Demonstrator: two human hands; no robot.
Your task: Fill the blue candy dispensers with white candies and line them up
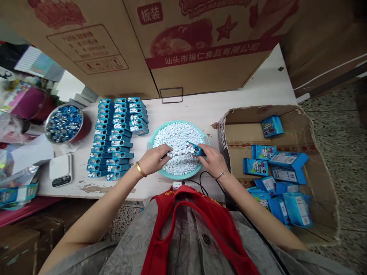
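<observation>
A round turquoise basin [150, 140] full of small white pellets [178, 132] stands on the table in front of me. My right hand [213, 158] grips a small blue box [196, 148] over the basin's right side, its end with a dark hole and white pellets facing left. My left hand [156, 157] is at the basin's left side, thumb and fingers pinched together at some white pellets. To the left, several blue boxes [119, 143] stand in three rows, with white pellets showing at their ends.
A cardboard box [235, 131] with several blue packages [259, 167] is on the right. At left are a metal bowl [64, 124] of blue and silver pieces and a white scale [60, 168]. Large cartons [200, 78] stand behind. A black cable [204, 190] runs near the basin.
</observation>
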